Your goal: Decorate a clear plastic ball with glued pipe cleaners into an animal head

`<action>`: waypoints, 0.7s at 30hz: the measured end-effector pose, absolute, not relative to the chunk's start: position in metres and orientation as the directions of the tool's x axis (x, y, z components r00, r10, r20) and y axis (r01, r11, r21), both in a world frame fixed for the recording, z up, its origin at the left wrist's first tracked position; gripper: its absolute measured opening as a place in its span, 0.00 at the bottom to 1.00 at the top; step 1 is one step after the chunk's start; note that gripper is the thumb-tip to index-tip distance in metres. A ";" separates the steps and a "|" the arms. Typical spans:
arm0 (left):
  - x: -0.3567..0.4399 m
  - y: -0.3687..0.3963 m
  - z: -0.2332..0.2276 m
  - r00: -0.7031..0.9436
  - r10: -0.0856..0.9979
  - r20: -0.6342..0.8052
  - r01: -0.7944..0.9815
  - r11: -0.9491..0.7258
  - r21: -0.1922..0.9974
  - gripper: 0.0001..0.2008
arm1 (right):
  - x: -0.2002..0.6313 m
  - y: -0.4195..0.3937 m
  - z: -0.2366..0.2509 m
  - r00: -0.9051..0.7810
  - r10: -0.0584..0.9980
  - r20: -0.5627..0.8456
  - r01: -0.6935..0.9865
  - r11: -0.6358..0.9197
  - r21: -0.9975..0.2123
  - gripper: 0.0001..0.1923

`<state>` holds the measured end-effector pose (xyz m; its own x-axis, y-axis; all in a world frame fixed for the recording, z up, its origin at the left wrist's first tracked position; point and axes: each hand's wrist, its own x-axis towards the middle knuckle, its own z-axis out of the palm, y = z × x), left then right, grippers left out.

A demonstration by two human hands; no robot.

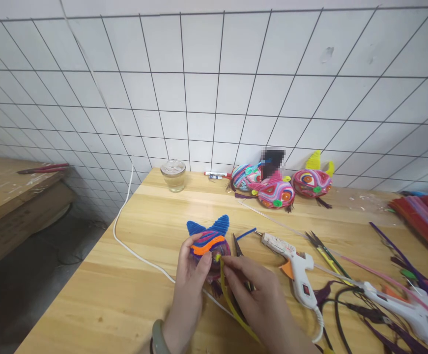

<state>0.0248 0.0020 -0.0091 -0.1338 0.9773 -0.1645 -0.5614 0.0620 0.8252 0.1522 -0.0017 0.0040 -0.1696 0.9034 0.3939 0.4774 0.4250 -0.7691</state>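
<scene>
Looking across the worktop [99,290], I see a glass of liquid [173,177] near the wall [201,93], then the left hand [190,280] wrapped around a blue-eared figure [212,242] over the worktop, a yellow strip [227,292] touching its front, the right hand [261,291] pinching that strip, and a white glue gun [298,268] lying nearby.
</scene>
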 end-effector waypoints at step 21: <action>0.023 0.007 -0.004 -0.109 0.963 -0.248 -0.553 0.148 0.820 0.19 | 0.166 0.010 0.012 -0.373 0.833 0.409 0.579 0.553 -0.599 0.11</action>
<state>0.0234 0.0066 -0.0043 -0.1089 0.9627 -0.2477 -0.5527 0.1485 0.8201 0.1656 0.0103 0.0123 -0.3728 0.8328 0.4091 0.5792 0.5533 -0.5987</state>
